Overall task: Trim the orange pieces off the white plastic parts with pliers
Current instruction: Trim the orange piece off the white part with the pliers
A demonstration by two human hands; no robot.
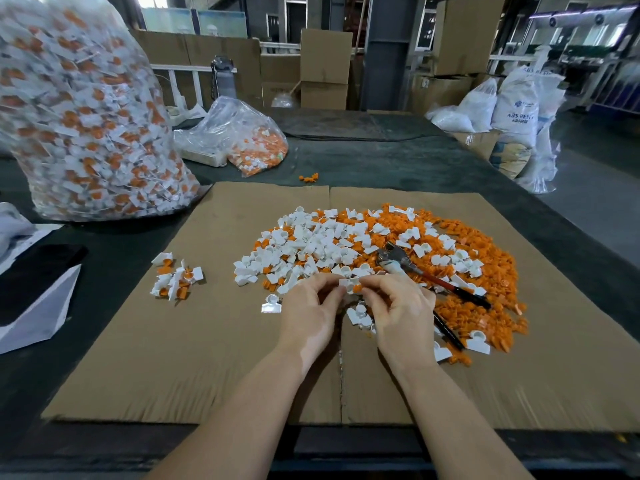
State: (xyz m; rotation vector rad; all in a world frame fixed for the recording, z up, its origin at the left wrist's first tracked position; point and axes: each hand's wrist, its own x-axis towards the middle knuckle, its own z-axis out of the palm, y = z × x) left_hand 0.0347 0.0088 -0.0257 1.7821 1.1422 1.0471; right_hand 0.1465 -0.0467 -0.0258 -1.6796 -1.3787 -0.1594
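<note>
Left hand (311, 303) and right hand (398, 306) both pinch one white part (350, 285) with orange piece, near edge of pile (381, 251). Pliers (433, 277) lie on pile, right.

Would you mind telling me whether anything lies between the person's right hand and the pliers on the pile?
Nothing visible blocks the way. The right hand and left hand pinch a white part with an orange piece between them, while the pliers lie uncovered on the pile of parts, just right of the right hand.

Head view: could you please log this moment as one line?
left hand + right hand: pinch white-orange part | pliers: idle on pile | trimming: pending
</note>
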